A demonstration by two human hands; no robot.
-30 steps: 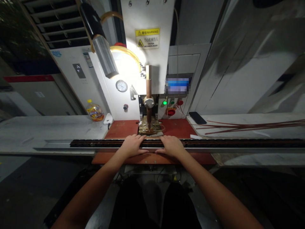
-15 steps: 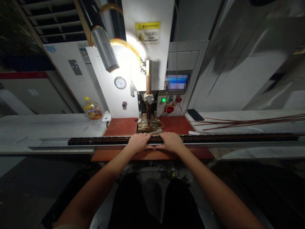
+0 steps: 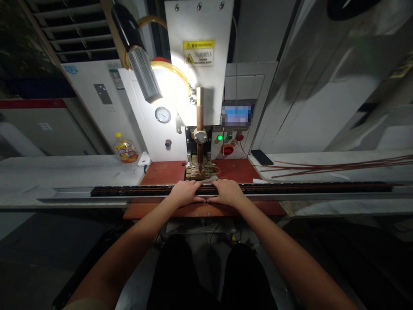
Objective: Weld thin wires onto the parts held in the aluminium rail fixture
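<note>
A long grey metal rail (image 3: 309,198) lies crosswise, with a dark segmented strip (image 3: 306,187) and thin copper-coloured rods along it. My left hand (image 3: 184,193) and my right hand (image 3: 227,192) grip it side by side at the middle. Their fingers curl over the far side, and the thumbs lie along the near side, almost meeting. A small greyish-brown piece (image 3: 209,178) shows at my fingertips; what it is I cannot make out. Just beyond stands a copper-coloured electrode (image 3: 200,150), its tip over a brass fixture (image 3: 193,168).
The white machine (image 3: 196,26) carries a lamp (image 3: 144,73), a gauge (image 3: 163,114), a screen (image 3: 237,115) and a red knob (image 3: 227,149). A bottle (image 3: 126,148) stands left. At right lie a phone (image 3: 262,157) and several copper-coloured rods (image 3: 322,167).
The view has tilted up slightly, so the machine sits lower in the picture. My hands keep their hold on the rail in nearly the same place.
</note>
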